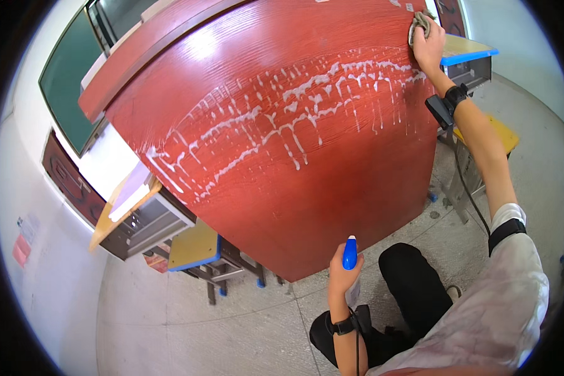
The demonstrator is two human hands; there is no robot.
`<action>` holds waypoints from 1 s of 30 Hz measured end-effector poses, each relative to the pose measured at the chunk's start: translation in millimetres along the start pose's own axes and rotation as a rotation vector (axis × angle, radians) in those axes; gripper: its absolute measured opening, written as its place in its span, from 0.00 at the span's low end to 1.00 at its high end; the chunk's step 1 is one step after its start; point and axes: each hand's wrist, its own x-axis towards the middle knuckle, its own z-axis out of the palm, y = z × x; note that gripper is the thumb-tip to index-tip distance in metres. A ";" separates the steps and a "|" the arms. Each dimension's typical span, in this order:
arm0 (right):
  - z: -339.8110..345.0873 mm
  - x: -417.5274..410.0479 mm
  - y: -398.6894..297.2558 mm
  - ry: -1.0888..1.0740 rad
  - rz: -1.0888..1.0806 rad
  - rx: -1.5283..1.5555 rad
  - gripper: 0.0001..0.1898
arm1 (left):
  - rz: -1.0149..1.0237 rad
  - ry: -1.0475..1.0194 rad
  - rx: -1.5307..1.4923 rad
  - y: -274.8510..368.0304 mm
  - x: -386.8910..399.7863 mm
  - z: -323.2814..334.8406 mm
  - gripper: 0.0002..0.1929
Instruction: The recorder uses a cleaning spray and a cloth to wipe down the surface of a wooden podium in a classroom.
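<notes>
My right hand (428, 44), at the upper right, grips a crumpled greyish-green cloth (419, 28) against the red wooden panel (329, 188) near its right edge. White foamy liquid (315, 82) lies in streaks and drips across the panel's upper half, left of that hand. My left hand (345, 272) is low in front of the panel, closed around a spray bottle with a blue head (350, 254) and white tip. The fingers and most of the bottle's body are hidden from view.
A school desk (467, 49) and a yellow-topped stool (498, 134) stand to the right. Another desk (145, 211) with papers and a stool (195, 246) stand left of the panel. A black cable (470, 188) hangs beside my right arm. My knees are below the panel.
</notes>
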 end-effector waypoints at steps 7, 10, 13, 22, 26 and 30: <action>15.2 -42.5 -134.8 -0.032 -0.026 0.028 0.23 | -0.006 0.073 -0.086 10.1 6.0 1.4 0.17; 25.5 -61.1 -218.9 -0.073 -0.165 0.144 0.24 | -0.001 0.080 0.027 13.4 -3.6 -3.2 0.19; 31.6 -77.1 -293.1 -0.150 -0.182 0.138 0.26 | -0.011 0.062 0.086 25.0 -6.3 -1.0 0.20; 59.3 -117.6 -506.9 -0.320 -0.583 0.501 0.20 | 0.043 0.126 0.062 49.3 -17.1 -11.4 0.19; 66.7 -115.1 -542.0 -0.351 -0.746 0.571 0.16 | 0.055 0.118 0.027 49.9 -22.8 -13.7 0.19; 65.9 -118.9 -540.9 -0.309 -0.773 0.646 0.13 | 0.030 0.145 0.054 41.6 -24.0 -17.7 0.18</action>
